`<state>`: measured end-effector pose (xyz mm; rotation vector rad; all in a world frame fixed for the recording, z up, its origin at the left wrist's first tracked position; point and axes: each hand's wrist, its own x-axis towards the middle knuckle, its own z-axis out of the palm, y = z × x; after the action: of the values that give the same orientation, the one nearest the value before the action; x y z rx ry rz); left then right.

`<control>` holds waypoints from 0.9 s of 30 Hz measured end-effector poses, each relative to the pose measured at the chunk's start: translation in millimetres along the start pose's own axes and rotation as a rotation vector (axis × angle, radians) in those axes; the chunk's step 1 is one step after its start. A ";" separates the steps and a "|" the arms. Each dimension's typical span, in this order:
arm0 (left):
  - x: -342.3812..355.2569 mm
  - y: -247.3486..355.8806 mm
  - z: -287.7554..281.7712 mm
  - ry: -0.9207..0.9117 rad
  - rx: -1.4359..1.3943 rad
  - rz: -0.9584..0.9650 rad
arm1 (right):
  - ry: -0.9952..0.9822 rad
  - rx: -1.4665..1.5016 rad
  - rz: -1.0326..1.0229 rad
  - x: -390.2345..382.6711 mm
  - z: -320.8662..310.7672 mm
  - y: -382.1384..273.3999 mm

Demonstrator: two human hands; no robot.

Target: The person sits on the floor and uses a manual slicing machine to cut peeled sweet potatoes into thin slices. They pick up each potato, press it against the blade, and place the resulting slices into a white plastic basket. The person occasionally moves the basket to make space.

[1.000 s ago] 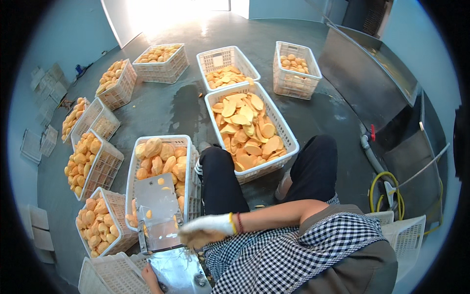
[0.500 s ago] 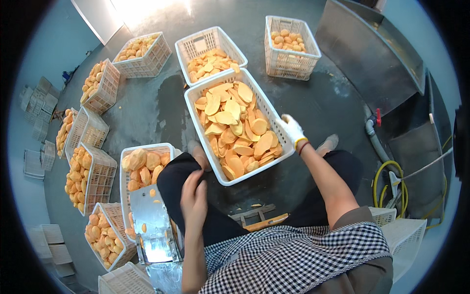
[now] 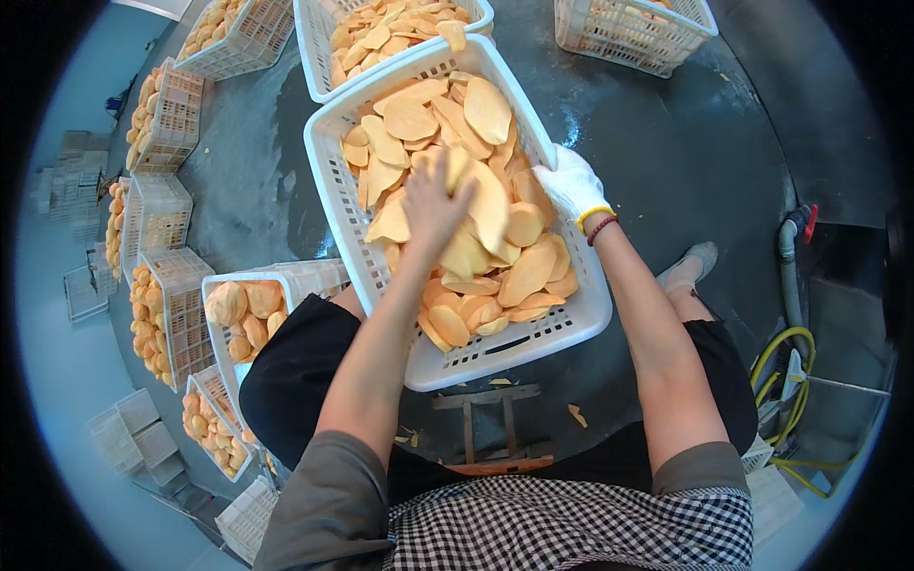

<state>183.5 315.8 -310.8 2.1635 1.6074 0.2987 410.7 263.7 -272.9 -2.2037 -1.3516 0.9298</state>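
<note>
Before me is a white plastic crate [image 3: 390,343], heaped with flat pale orange slices [image 3: 524,276] that look like cut sweet potato. My left hand [image 3: 438,205], bare, lies with spread fingers on the top slices near the crate's middle; a large slice [image 3: 484,205] sits just right of its fingers. In a white glove with a yellow cuff, my right hand [image 3: 574,186] grips the crate's right rim. The glove hides its fingertips in part.
A second crate of slices [image 3: 314,48] touches the far end. Crates of whole peeled roots [image 3: 249,309] line the left side, and another crate [image 3: 624,38] stands far right. A wooden stool [image 3: 495,466], a yellow hose [image 3: 804,338] and a pipe with a red valve [image 3: 809,224] are nearby.
My left hand has swung from above my left knee forward onto the slices. My right hand still holds the rim. The view has shifted closer over the crate.
</note>
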 end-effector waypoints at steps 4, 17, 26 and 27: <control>-87.5 8.3 7.2 -0.289 0.072 0.102 | -0.026 0.050 -0.009 5.8 6.8 -1.1; -261.8 -107.2 15.1 0.115 -2.041 -0.778 | 0.008 -0.091 0.052 -16.2 1.3 5.7; -269.4 -138.8 17.6 -0.096 -1.986 -0.718 | 0.149 0.015 0.295 -135.2 -11.3 72.9; -266.0 -127.7 15.5 -0.142 -2.013 -0.696 | 0.165 0.066 0.323 -148.4 -14.9 83.8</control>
<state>-1.0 90.7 -361.8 0.0871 0.8563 0.9057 427.3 93.6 -265.6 -2.4296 -0.8953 0.8616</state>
